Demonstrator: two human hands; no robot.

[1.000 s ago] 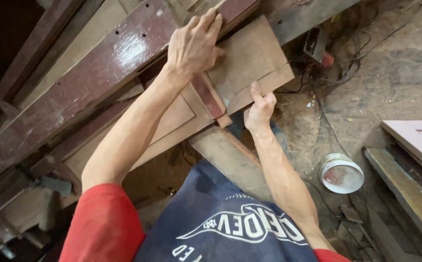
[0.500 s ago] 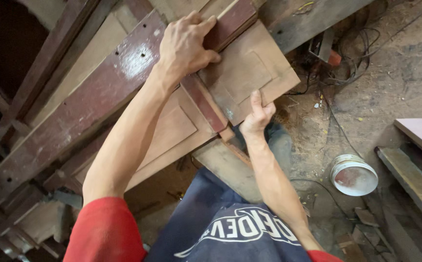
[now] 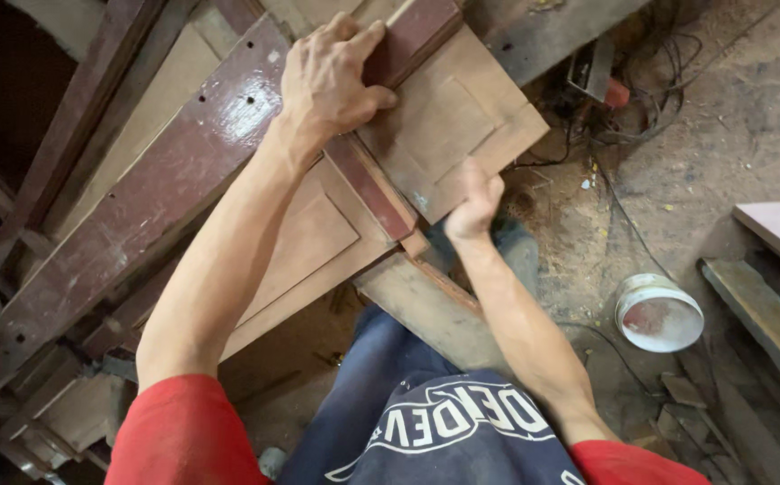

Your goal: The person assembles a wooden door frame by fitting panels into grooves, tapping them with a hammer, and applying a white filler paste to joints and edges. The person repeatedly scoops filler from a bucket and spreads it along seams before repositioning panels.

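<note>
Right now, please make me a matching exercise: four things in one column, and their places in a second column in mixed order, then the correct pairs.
Things:
1. left hand
2. right hand
3. white bucket
4. tangled cables

Places:
A. on the dusty floor, right of the right arm
B. gripping the lower edge of the brown panel
C. on top of the dark red rail
D. on the floor beyond the panel

Pairs: 1-C, 2-B, 3-A, 4-D

Dusty dirt floor [image 3: 731, 117], white bucket [image 3: 659, 313], tangled cables [image 3: 641, 99], wooden planks [image 3: 767, 314]
</note>
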